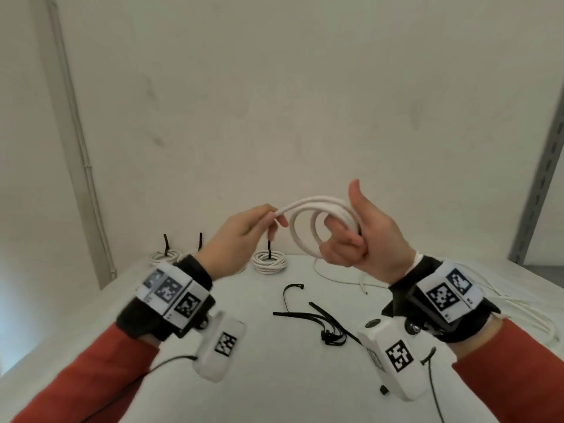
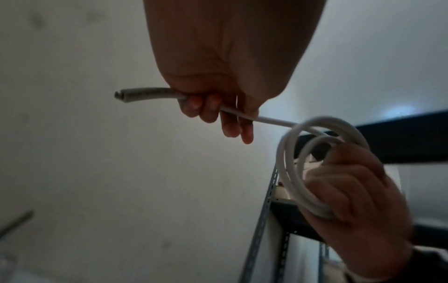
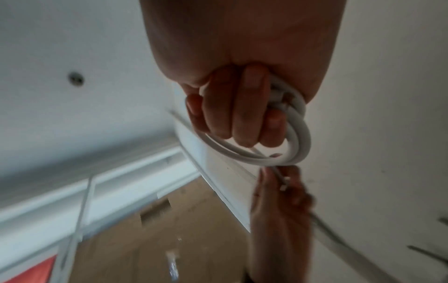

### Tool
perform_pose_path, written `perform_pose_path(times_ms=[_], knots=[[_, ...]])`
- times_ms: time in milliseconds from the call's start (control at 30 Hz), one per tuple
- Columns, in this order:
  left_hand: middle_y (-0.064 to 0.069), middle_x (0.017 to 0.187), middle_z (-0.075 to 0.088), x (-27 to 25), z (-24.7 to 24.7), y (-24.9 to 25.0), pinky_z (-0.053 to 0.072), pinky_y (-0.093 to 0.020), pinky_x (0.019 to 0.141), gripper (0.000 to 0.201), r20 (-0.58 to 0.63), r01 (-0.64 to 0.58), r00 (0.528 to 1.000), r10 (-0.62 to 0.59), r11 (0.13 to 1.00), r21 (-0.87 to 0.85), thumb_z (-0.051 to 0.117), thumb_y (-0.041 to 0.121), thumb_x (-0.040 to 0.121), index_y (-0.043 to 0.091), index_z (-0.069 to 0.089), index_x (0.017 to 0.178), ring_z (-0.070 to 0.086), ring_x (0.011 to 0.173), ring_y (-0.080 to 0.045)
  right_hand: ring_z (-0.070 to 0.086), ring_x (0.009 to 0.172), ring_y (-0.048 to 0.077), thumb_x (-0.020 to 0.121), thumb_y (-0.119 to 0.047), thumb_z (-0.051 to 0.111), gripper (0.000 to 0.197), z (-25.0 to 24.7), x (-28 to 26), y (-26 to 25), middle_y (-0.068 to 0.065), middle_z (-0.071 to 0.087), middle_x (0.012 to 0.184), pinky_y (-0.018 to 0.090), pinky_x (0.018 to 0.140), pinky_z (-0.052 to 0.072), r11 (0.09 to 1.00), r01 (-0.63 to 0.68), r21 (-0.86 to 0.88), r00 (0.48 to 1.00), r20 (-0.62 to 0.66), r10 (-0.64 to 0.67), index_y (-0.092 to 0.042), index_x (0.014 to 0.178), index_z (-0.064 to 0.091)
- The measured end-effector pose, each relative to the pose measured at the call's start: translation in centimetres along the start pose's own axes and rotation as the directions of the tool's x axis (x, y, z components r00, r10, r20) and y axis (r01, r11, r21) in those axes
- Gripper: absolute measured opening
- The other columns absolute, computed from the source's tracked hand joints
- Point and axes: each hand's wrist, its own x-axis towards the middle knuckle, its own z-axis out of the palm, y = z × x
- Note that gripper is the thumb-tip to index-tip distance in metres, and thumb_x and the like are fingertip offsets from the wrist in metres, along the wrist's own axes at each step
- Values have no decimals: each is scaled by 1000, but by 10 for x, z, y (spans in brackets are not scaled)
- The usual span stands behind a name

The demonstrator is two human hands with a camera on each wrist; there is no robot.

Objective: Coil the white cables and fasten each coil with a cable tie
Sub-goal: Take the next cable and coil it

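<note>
A white cable coil [image 1: 308, 230] hangs in the air above the table, wound in a few loops. My right hand [image 1: 354, 239] grips the coil's right side with curled fingers, thumb raised; the right wrist view shows the loops [image 3: 298, 141] round those fingers. My left hand [image 1: 253, 227] pinches the cable's free end [image 2: 145, 93] just left of the coil [image 2: 290, 172]. Loose black cable ties [image 1: 323, 319] lie on the table below the hands. Tied white coils [image 1: 270, 261] with black ties upright sit at the table's back.
More loose white cable [image 1: 518, 306] trails over the table's right side, one end [image 1: 363, 288] near the middle. A grey metal shelf post [image 1: 540, 178] stands at the right. The white wall [image 1: 274, 117] rises behind the white table [image 1: 274, 377].
</note>
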Motion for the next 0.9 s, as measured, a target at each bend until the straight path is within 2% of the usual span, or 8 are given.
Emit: perform_pose_path(times_ms=[100, 233, 300, 367, 467, 567, 767, 900], knots=[[9, 75, 57, -9, 35, 4, 31, -18, 53, 29, -18, 114, 991, -129, 925, -363, 36, 30, 100, 20, 64, 100, 34, 56, -9, 11, 35, 12, 91, -59, 14, 60, 2, 6, -3, -4, 11, 35, 36, 49, 10, 984, 61, 170, 992, -119, -41, -18, 47, 23], [8, 80, 54, -15, 64, 13, 31, -20, 59, 35, -16, 236, 947, -320, 730, -641, 39, 44, 97, 23, 65, 105, 36, 61, -6, 4, 35, 13, 98, -49, 11, 59, 5, 14, 3, -3, 4, 37, 18, 43, 40, 939, 125, 319, 960, -276, -34, -16, 49, 17], [6, 88, 54, -13, 71, 16, 35, -23, 64, 46, 8, 296, 911, -413, 640, -709, 41, 61, 89, 26, 66, 105, 43, 70, -8, 4, 35, 14, 98, -48, 13, 58, 3, 17, 11, -2, 4, 37, 19, 42, 36, 919, 130, 372, 962, -273, -25, -18, 49, 18], [7, 102, 64, -10, 73, 17, 40, -30, 76, 54, 2, 306, 903, -430, 641, -704, 37, 66, 85, 27, 66, 110, 54, 87, -9, 5, 35, 15, 94, -49, 18, 56, 1, 19, 20, -1, 6, 35, 24, 41, 21, 910, 125, 395, 968, -251, -24, -18, 48, 19], [1, 109, 70, -7, 73, 21, 41, -34, 91, 46, -31, 235, 919, -393, 608, -759, 34, 47, 99, 16, 62, 117, 61, 101, -10, 6, 34, 14, 93, -50, 22, 58, 0, 19, 27, -3, 11, 32, 28, 44, 10, 905, 129, 406, 964, -264, -19, -20, 43, 24], [-5, 101, 70, -5, 72, 26, 46, -25, 84, 37, -59, 160, 927, -371, 532, -832, 33, 27, 102, 6, 59, 118, 64, 92, -10, 6, 33, 14, 98, -48, 21, 66, 3, 18, 28, -5, 18, 29, 23, 39, 18, 901, 177, 396, 921, -390, -9, -19, 41, 32], [-1, 81, 59, 3, 71, 31, 45, -31, 84, 28, -214, 43, 917, -337, 616, -787, 37, 23, 101, 11, 62, 107, 54, 80, -17, 29, 35, 14, 101, -43, 34, 50, 19, 22, 31, -2, 24, 39, 24, 46, 38, 958, 260, 121, 705, -702, -103, -13, 62, 42], [7, 72, 53, 5, 55, 28, 41, -28, 72, 23, -246, 2, 927, -282, 661, -750, 37, 17, 101, 13, 60, 99, 49, 68, -10, 51, 51, 19, 103, -32, 33, 42, 14, 20, 37, 2, 41, 51, 25, 55, 45, 976, 215, 38, 738, -660, -137, -6, 79, 55]])
